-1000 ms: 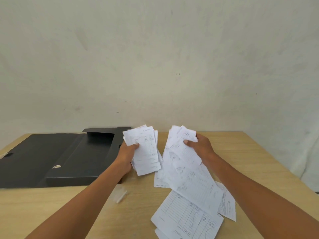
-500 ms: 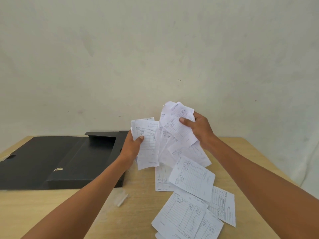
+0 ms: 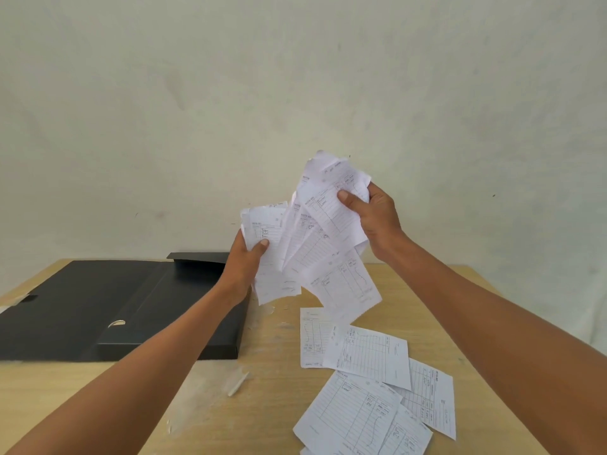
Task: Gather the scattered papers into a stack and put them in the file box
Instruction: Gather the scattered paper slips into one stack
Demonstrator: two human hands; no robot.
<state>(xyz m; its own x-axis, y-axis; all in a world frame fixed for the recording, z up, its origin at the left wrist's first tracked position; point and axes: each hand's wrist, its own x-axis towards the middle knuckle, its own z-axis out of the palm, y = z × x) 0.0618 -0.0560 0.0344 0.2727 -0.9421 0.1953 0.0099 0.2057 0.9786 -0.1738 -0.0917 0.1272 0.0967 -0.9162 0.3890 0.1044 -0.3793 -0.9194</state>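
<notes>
We cannot read the printed headers or handwriting on any slip: they are too small. Our left hand (image 3: 244,267) pinches a small bundle of white ruled paper slips (image 3: 267,224). Our right hand (image 3: 374,218) clamps a fanned sheaf of the same slips (image 3: 328,238) at 1 o'clock from it, above the light wooden table (image 3: 279,408). Loose white slips (image 3: 368,353) lie at 5 o'clock, the lowest cut off by the frame edge. The flat black file box (image 3: 131,307) lies open at 9 o'clock, its right edge hidden by our left forearm.

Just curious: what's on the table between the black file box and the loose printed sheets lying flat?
Head view: light wooden tabletop with whitish smears and one small pale scrap.
</notes>
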